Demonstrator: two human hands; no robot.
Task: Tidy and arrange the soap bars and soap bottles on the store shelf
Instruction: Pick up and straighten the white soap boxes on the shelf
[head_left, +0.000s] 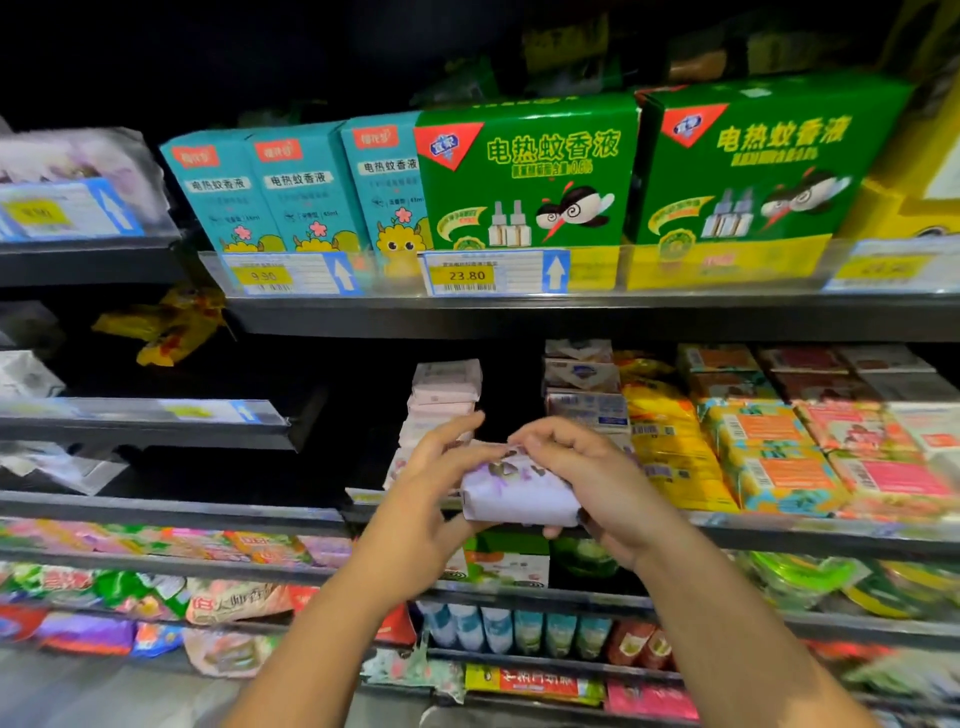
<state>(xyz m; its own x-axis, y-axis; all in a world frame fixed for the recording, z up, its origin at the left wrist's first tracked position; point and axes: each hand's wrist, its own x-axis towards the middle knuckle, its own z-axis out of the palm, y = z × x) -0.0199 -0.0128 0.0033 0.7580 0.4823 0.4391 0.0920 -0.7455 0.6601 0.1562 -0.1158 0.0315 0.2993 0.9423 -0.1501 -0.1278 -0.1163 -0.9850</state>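
One bar (519, 493) in white and lilac wrap is off the shelf (779, 535), held in the air just in front of the pink stack (447, 384) and a little lower than its top. Both hands have it. The left hand (431, 499) curls round the bar's left end. The right hand (587, 483) pinches the top edge, with its other fingers tucked under the right end. Neither hand is free.

The pink stack stands fairly straight at the back, though its lower bars are hidden behind the hands. Just right of the pink stack there is a dark gap, then a pile of white boxes (582, 389). Further right, yellow packs (670, 441) and orange packs (769, 447) lie in rows that look neat. Above the pink stack, green boxes (530, 176) sit on the next shelf up. Two shelves below the pink stack is a row of small bottles (498, 629); I cannot tell whether they are soap.

By my reckoning the job is midway. The right-hand rows seem done, this bar is not yet placed, and I judge the spot by the pink stack its likely home. Left of the pink stack, things look loose and scattered.
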